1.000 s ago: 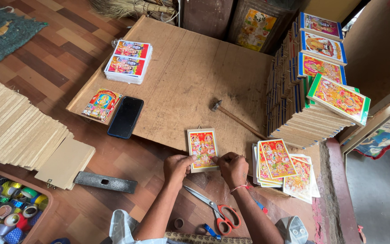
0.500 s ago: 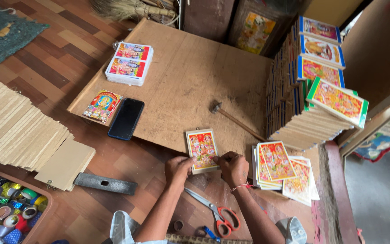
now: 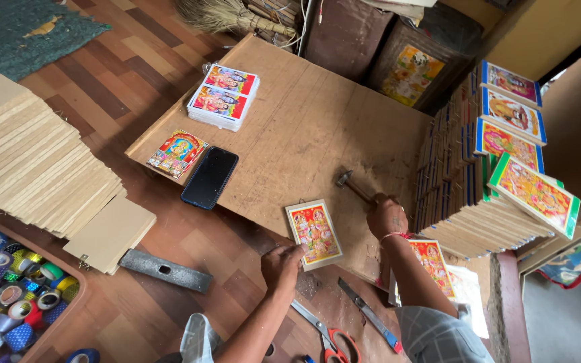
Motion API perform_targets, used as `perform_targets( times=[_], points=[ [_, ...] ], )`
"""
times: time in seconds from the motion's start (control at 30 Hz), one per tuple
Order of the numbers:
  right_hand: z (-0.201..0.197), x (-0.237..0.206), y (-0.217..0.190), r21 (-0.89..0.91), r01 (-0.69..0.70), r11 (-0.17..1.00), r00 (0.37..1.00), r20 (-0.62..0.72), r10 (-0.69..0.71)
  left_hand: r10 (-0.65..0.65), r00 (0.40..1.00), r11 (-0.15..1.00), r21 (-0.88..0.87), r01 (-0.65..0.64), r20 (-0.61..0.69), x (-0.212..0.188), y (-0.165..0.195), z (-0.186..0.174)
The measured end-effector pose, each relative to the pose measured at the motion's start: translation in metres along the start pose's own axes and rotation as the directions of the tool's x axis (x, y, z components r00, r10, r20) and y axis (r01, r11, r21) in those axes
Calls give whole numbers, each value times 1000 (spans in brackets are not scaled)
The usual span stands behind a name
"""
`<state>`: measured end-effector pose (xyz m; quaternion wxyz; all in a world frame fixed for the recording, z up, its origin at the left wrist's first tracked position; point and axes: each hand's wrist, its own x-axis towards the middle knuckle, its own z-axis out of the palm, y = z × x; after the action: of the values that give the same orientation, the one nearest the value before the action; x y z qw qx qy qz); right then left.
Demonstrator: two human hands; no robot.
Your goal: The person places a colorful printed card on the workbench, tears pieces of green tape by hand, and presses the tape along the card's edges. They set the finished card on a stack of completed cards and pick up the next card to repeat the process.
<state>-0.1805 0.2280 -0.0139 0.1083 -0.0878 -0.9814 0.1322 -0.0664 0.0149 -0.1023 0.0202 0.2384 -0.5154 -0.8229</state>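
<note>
On the tabletop [image 3: 284, 134] — one hammer [image 3: 354, 188]; one black phone [image 3: 210, 177]; one framed print [image 3: 314, 232] at its near edge; one loose picture [image 3: 177, 154] left of the phone; one stack of prints [image 3: 223, 97] beyond it; below the tabletop — one pair of red-handled scissors [image 3: 327, 333]; one metal bar [image 3: 165, 270]; two hands: left hand [image 3: 282, 265], right hand [image 3: 386, 216].
</note>
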Motion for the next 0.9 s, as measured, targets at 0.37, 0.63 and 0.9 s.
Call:
perform_targets(
  times=[0.37, 0.63, 0.9],
  points=[
    [7, -38, 6, 153, 385, 910, 922, -100, -373, -22, 999, 1000, 13, 22, -34, 3, -7, 0],
    [-5, -65, -5, 248, 404, 881, 913, -164, -372, -38, 999, 999, 10, 39, -32, -1, 7, 1],
    [-28, -146, 10, 865, -408, 293, 913, 393, 109, 257, 957, 955, 116, -273, 136, -36, 47, 2]
  ],
)
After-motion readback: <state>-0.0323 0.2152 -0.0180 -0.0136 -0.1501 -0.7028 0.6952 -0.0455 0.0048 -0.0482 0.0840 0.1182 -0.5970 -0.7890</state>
